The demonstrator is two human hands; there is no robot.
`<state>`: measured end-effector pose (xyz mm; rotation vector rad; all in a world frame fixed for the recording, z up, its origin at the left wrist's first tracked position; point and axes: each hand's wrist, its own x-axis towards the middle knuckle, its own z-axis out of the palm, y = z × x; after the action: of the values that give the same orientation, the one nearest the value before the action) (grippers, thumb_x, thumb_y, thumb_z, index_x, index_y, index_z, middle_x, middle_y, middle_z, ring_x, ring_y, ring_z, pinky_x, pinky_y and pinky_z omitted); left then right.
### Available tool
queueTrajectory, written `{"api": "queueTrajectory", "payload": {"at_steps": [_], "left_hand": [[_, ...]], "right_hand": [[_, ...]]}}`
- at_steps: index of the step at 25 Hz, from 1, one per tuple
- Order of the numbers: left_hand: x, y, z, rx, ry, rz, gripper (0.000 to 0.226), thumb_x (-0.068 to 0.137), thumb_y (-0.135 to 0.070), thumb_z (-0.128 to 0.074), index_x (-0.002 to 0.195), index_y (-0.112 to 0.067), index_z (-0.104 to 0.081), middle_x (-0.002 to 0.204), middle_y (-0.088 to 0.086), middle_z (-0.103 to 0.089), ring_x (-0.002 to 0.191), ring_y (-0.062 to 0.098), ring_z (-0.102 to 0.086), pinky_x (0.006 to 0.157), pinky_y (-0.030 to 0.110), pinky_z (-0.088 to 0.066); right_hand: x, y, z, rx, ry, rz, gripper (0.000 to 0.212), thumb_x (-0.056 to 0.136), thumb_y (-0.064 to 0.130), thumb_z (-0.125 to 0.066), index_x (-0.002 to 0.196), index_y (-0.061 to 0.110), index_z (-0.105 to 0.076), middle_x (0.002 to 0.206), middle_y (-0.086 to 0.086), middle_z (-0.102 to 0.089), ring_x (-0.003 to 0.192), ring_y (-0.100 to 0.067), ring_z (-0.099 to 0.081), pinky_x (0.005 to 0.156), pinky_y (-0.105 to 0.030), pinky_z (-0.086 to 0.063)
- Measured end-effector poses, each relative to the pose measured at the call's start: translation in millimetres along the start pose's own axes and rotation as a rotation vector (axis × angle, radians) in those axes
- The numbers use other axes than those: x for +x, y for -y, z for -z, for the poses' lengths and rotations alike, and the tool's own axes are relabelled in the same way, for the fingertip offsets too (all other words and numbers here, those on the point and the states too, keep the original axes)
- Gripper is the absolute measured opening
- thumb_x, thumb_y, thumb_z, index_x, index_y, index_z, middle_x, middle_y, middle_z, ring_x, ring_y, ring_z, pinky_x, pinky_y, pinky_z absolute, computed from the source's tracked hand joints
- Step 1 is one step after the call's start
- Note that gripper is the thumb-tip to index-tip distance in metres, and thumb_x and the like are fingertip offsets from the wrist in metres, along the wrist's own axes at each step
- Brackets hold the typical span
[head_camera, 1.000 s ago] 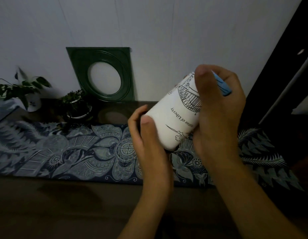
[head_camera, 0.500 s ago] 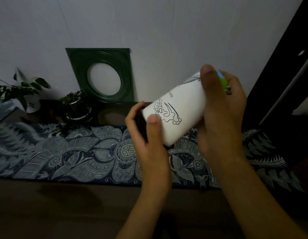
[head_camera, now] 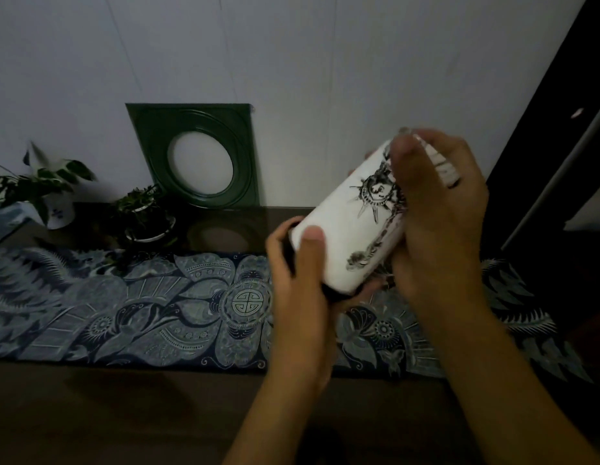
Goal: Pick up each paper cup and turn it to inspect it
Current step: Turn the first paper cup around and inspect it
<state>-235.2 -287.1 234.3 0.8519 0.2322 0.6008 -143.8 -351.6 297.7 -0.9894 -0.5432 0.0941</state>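
The cup (head_camera: pixel 350 226) is held in the air above the runner (head_camera: pixel 151 307), lying on its side between both hands. Its long axis runs from about 8 o'clock, where the narrower end sits, up to 2 o'clock, where the wider end disappears behind fingers. The left hand (head_camera: pixel 300 280) cradles the 8 o'clock end, thumb laid flat on the white wall and fingers curled round the far side. The right hand (head_camera: pixel 439 213) wraps the 2 o'clock end, thumb pressed across the print and fingers curled over the rim area, which is blurred. Both hands grip it; neither is nearer than the other, so a further roll about that slanted axis would probably need the thumbs to walk round together.

The cup looks like thin, smooth, matte white paper, a tapered cylinder, printed in black line work: a crowned, spiked head and a stem-like shape below it. Light pressure seems wise, since such a wall dents easily.

The runner is dark blue patterned cloth on a dark glossy table (head_camera: pixel 124 414). At 10 o'clock a green frame (head_camera: pixel 198 156) leans on the wall.
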Motion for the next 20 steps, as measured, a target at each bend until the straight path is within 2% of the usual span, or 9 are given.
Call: {"api": "queueTrajectory", "payload": {"at_steps": [2, 3, 7, 9, 11, 14, 16, 18, 20], "left_hand": [[-1, 9, -1, 0.207, -0.096, -0.287, 0.05, 0.077, -0.052, -0.07, 0.124, -0.042, -0.055, 0.119, -0.005, -0.071, 0.108, 0.026, -0.073, 0.071, 0.04, -0.064], [0, 9, 1, 0.181, -0.104, -0.288, 0.049, 0.078, -0.052, -0.069, 0.123, -0.039, -0.056, 0.118, -0.005, -0.072, 0.106, 0.026, -0.074, 0.07, 0.039, -0.064], [0, -14, 9, -0.168, 0.127, 0.369, 0.064, 0.084, -0.064, -0.061, 0.121, -0.012, -0.072, 0.11, 0.022, -0.076, 0.085, 0.039, -0.074, 0.058, 0.036, -0.063], [-4, -15, 9, -0.249, 0.236, 0.562, 0.071, 0.087, -0.066, -0.056, 0.125, -0.008, -0.069, 0.109, 0.027, -0.073, 0.083, 0.042, -0.072, 0.056, 0.037, -0.063], [-4, -7, 4, -0.248, 0.172, 0.434, 0.065, 0.085, -0.063, -0.062, 0.124, -0.012, -0.07, 0.113, 0.023, -0.075, 0.091, 0.04, -0.075, 0.064, 0.042, -0.064], [-6, 10, -1, 0.069, -0.009, -0.119, 0.059, 0.076, -0.054, -0.068, 0.129, -0.029, -0.059, 0.118, 0.001, -0.075, 0.102, 0.032, -0.075, 0.067, 0.044, -0.063], [-5, 14, 0, 0.151, -0.064, -0.237, 0.061, 0.075, -0.054, -0.064, 0.131, -0.029, -0.054, 0.118, 0.0, -0.074, 0.101, 0.033, -0.074, 0.063, 0.041, -0.062], [-4, 6, 5, -0.026, -0.027, -0.008, 0.069, 0.081, -0.059, -0.062, 0.135, -0.015, -0.058, 0.119, 0.015, -0.074, 0.097, 0.037, -0.075, 0.064, 0.043, -0.063], [-6, -8, 8, -0.182, 0.131, 0.379, 0.072, 0.087, -0.064, -0.055, 0.126, -0.005, -0.068, 0.111, 0.026, -0.074, 0.088, 0.04, -0.073, 0.06, 0.039, -0.064]], "right_hand": [[-5, -5, -1, 0.051, -0.098, -0.024, 0.039, 0.079, 0.025, -0.079, 0.107, 0.008, -0.058, 0.082, -0.001, -0.074, 0.074, -0.016, -0.073, 0.062, -0.033, -0.059], [-5, -6, 1, 0.063, -0.07, -0.022, 0.041, 0.077, 0.026, -0.08, 0.108, 0.009, -0.059, 0.083, 0.0, -0.075, 0.075, -0.014, -0.073, 0.062, -0.03, -0.059], [0, 6, 13, -0.05, 0.355, 0.019, 0.077, 0.064, 0.045, -0.085, 0.126, 0.013, -0.054, 0.114, -0.021, -0.066, 0.104, -0.041, -0.067, 0.084, -0.051, -0.057], [1, 9, 16, -0.146, 0.432, 0.011, 0.089, 0.058, 0.056, -0.084, 0.129, 0.012, -0.053, 0.12, -0.026, -0.062, 0.108, -0.045, -0.063, 0.087, -0.059, -0.054], [-3, 6, 14, -0.16, 0.286, 0.005, 0.084, 0.055, 0.058, -0.085, 0.121, 0.013, -0.057, 0.116, -0.024, -0.064, 0.103, -0.042, -0.066, 0.083, -0.06, -0.056], [-12, -2, 9, -0.078, -0.045, -0.068, 0.068, 0.058, 0.046, -0.082, 0.113, 0.013, -0.059, 0.102, -0.012, -0.07, 0.086, -0.023, -0.073, 0.07, -0.044, -0.061], [-13, -5, 9, -0.02, -0.052, -0.076, 0.066, 0.059, 0.044, -0.082, 0.113, 0.015, -0.059, 0.104, -0.012, -0.069, 0.087, -0.022, -0.073, 0.07, -0.042, -0.061], [-11, -1, 13, -0.024, 0.134, -0.018, 0.071, 0.058, 0.048, -0.087, 0.115, 0.017, -0.059, 0.115, -0.022, -0.066, 0.102, -0.037, -0.068, 0.083, -0.053, -0.058], [-8, 5, 18, -0.068, 0.336, 0.013, 0.079, 0.059, 0.055, -0.085, 0.12, 0.014, -0.056, 0.118, -0.027, -0.063, 0.107, -0.045, -0.064, 0.088, -0.059, -0.054]]}}
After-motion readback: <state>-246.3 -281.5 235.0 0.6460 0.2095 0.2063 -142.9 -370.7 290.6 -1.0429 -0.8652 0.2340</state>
